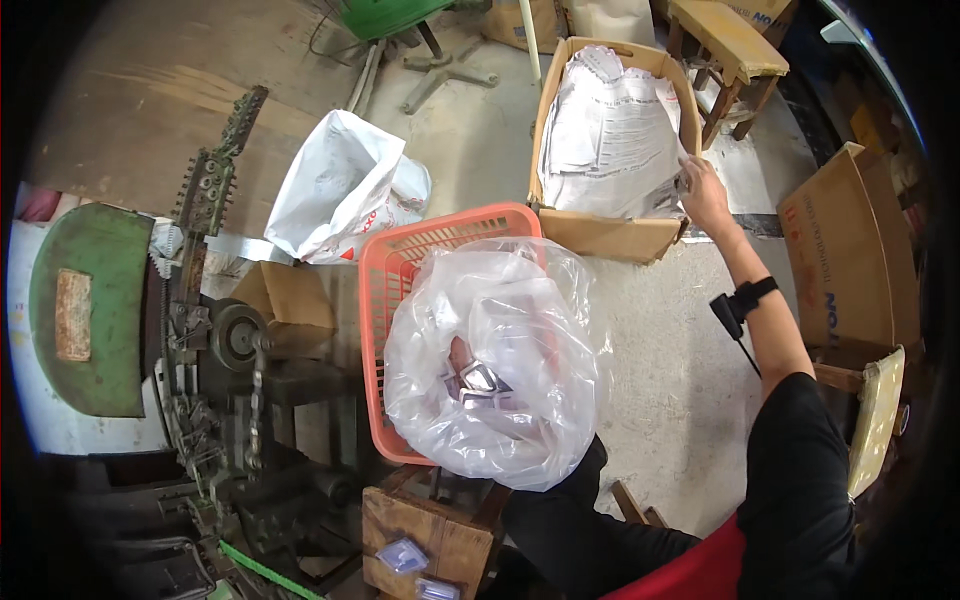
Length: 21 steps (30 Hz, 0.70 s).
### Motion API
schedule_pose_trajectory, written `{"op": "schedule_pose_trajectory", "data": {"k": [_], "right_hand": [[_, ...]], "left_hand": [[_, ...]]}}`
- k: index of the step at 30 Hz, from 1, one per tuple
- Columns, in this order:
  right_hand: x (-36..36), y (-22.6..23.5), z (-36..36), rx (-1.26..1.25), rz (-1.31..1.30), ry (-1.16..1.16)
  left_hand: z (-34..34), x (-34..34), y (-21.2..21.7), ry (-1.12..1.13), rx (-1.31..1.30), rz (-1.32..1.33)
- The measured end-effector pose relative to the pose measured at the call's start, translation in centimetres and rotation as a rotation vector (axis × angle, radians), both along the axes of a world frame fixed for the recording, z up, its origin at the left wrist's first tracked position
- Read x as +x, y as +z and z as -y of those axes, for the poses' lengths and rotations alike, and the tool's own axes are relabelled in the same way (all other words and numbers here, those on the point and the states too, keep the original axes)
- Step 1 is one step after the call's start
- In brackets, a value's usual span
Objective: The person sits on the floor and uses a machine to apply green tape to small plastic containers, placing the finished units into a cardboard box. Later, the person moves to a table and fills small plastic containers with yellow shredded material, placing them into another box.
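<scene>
My left hand [462, 362] is deep inside a clear plastic bag [500, 350] that fills an orange plastic basket [385, 290]. Through the film I see it closed around shiny metal pieces [484, 380]. My right hand [703, 190] is stretched out to the far right and pinches the edge of a white printed liner bag [610, 130] inside an open cardboard box [610, 235]. A black strap with a small device [738, 300] sits on my right wrist.
An old green and black machine with a chain [215, 340] stands to the left. A white plastic bag [340, 190] lies behind the basket. A wooden stool [725, 50] and another cardboard box [845, 250] are on the right, and a wooden block [425, 540] sits below the basket.
</scene>
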State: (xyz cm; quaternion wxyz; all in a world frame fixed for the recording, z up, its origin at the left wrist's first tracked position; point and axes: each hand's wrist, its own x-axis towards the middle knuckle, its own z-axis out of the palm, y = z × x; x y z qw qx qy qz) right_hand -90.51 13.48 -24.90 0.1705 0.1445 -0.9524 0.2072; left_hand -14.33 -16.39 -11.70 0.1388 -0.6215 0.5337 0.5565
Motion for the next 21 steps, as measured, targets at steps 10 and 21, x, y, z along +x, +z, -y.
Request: {"op": "schedule_pose_trajectory", "data": {"k": [10, 21], "right_hand": [[8.1, 6.5, -0.8, 0.217, -0.229, 0.102], [12.3, 15.4, -2.3, -0.038, -0.216, 0.009]], "left_hand": [[-2.0, 3.3, 0.3, 0.019, 0.045, -0.113], [-2.1, -0.5, 1.3, -0.117, 0.059, -0.270]]}}
